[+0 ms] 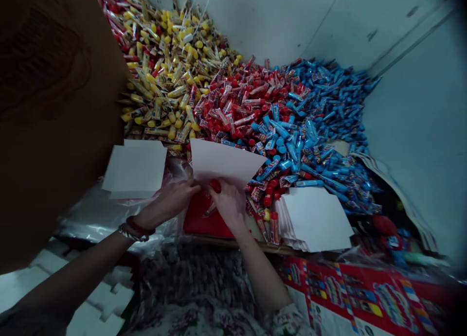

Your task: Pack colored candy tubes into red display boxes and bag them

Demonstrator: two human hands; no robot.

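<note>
Room: pale grey-blue wall [419, 132] closing into a corner behind the sweets, scuffed in places, thin white cord [205, 10] hanging near the top

Surface: wooden board edge [233, 244] running across just below the hands, clear plastic sheeting [95, 219] to the left, printed red carton [357, 297] below and to the right

Heap: yellow tube sweets [168, 88], red tube sweets [237, 97] and blue tube sweets [321, 102] in three touching bands from left to right, loose and jumbled

Sheet position: white paper sheet [222, 161] raised between both hands, far edge overlapping the foot of the red band

Sheet direction: long axis running roughly side to side across the view, dipping slightly to the right; one corner pointing right toward the blue band

Left hand [171, 200]: fingers closed on the lower left edge of the sheet, beaded bracelet [136, 231] at the wrist

Right hand [228, 202]: fingers curled onto the lower edge of the sheet, just beside a small red piece [215, 185], its exact kind unclear

Beside the hands: red packet [204, 219] directly beneath, stack of white sheets [314, 219] to the right, smaller stack of white sheets [134, 168] to the left, brown cardboard panel [62, 107] upright at far left
</note>
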